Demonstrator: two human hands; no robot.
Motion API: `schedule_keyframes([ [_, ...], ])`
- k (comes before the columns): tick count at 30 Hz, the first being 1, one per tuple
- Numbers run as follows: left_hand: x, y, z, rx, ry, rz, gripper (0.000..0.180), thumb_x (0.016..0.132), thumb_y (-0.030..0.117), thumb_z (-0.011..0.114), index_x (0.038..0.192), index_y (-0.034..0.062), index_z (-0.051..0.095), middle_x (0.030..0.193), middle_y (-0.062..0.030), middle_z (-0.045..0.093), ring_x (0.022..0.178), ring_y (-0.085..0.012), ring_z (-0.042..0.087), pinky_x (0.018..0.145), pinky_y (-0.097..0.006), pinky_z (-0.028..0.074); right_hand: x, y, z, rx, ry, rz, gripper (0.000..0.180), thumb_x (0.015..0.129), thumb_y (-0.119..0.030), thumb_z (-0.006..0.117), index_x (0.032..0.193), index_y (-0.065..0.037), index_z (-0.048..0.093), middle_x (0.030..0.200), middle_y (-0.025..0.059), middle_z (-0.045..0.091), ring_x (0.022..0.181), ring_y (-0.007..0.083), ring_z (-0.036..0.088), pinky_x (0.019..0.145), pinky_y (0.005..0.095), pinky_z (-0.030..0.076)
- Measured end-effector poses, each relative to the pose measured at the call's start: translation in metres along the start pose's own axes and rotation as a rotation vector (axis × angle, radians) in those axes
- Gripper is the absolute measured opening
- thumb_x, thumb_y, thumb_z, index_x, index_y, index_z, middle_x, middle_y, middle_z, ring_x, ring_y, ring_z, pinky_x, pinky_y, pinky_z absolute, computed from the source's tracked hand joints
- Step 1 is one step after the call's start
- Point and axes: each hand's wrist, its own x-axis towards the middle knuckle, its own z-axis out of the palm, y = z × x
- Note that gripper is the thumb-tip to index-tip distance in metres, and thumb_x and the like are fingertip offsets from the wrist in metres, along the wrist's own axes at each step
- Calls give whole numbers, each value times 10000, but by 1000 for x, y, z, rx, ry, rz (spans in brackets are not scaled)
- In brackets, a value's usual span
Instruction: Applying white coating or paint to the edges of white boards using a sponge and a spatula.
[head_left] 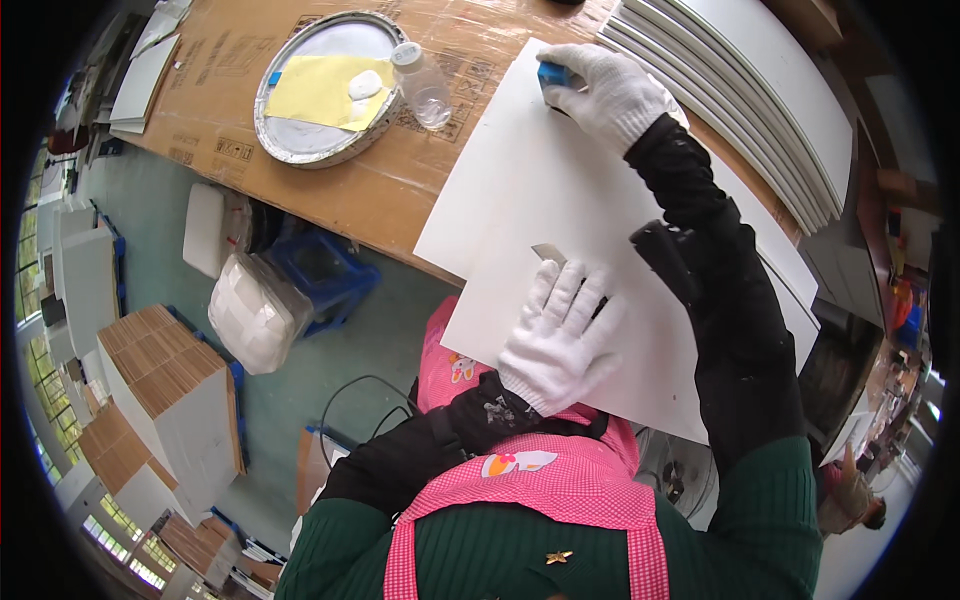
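While our left hand [558, 335] lies spread flat on the white board [560, 200], our right hand [603, 92] grips a blue block [551, 74] at its far edge. The board overhangs the counter [400, 180]; a small blade [549, 254] rests by the left fingertips.

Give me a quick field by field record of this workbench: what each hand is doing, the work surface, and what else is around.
left hand: white glove, flat on white board
right hand: white glove, gripping small blue block on the board's far edge
surface: cardboard-covered table
nearby: round metal tray with yellow sheet, clear bottle, stack of white boards
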Motion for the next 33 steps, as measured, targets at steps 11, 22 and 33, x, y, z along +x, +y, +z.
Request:
schedule_keyframes([
  [11, 5, 18, 6, 226, -44, -25, 676, 743, 344, 779, 1332, 68, 594, 1533, -238, 370, 1437, -449, 301, 1176, -564, 225, -196, 81, -177, 175, 262, 291, 437, 894, -209, 712, 1259, 9, 612, 1079, 131, 697, 997, 203, 688, 894, 319, 546],
  [22, 10, 33, 24, 474, -93, 89, 726, 835, 342, 629, 1461, 35, 426, 1560, -247, 307, 1456, -482, 218, 1174, -582, 196, -498, 223, -237, 799, 902, 755, 385, 920, -18, 660, 1270, 73, 531, 1136, 131, 646, 1037, 189, 654, 912, 314, 563],
  [33, 11, 37, 29, 567, -139, 83, 658, 821, 225, 574, 1431, 10, 449, 1540, -257, 336, 1442, -485, 250, 1167, -581, 217, -485, 267, -208, 541, 793, 585, 376, 888, -58, 698, 1250, -21, 604, 1048, 54, 677, 975, 138, 663, 898, 279, 535],
])
